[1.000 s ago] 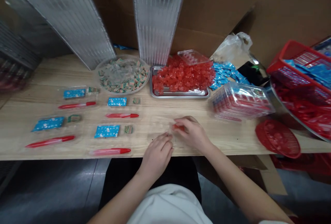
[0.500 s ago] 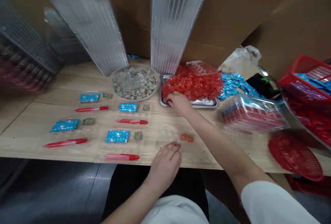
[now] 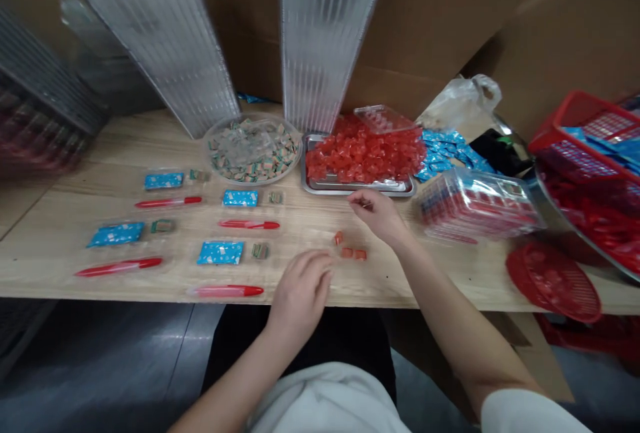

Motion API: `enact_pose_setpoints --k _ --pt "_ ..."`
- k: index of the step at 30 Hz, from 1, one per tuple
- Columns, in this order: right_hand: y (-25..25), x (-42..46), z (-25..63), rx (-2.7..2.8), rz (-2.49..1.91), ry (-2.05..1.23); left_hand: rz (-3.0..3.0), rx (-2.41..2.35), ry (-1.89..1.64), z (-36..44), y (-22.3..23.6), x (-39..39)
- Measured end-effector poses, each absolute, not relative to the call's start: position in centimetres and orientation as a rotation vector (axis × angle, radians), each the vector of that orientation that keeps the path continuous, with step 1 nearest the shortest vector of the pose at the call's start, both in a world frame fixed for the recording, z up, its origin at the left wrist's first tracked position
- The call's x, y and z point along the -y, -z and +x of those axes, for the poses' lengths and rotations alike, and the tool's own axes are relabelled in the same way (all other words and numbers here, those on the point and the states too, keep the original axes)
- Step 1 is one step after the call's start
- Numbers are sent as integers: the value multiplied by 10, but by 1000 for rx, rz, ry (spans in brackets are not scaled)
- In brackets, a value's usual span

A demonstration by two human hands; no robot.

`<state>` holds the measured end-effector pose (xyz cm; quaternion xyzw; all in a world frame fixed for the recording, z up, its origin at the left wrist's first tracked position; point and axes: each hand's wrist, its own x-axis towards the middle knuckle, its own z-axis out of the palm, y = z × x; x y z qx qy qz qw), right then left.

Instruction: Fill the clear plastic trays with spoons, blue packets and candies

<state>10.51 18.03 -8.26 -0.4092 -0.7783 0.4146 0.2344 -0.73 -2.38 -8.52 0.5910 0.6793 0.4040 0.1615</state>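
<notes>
Red-orange pieces (image 3: 361, 255), three of them, are lying toward the front of the pale wooden table (image 3: 440, 281), just to the right of my left hand's fingertips; from this far off I cannot tell whether clear plastic is lying beneath them. I am holding the left hand (image 3: 300, 290) half curled, fingers bending downward, and I cannot tell whether it is gripping anything. My right hand (image 3: 377, 214) is hovering just in front of the metal tray (image 3: 330, 190), thumb and fingers drawing close together; any piece between them is hidden from me. Inside that tray, a red heap (image 3: 365, 153) is piling high.
</notes>
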Motion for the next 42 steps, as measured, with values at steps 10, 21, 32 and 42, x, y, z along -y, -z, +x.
enact_pose_setpoints --k 10,21,32,42 --pt "78 -137 167 1948 -1232 -1219 1641 -2056 -791 -8 74 -65" --pt "61 -101 132 1429 -1132 -1880 1032 -1559 -1509 -8 73 -49" --pt "61 -78 127 1893 -1289 -1108 862 -1533 -1500 8 80 -28" --pt "63 -56 124 2220 -1097 -438 533 -1385 -1510 14 74 -28"
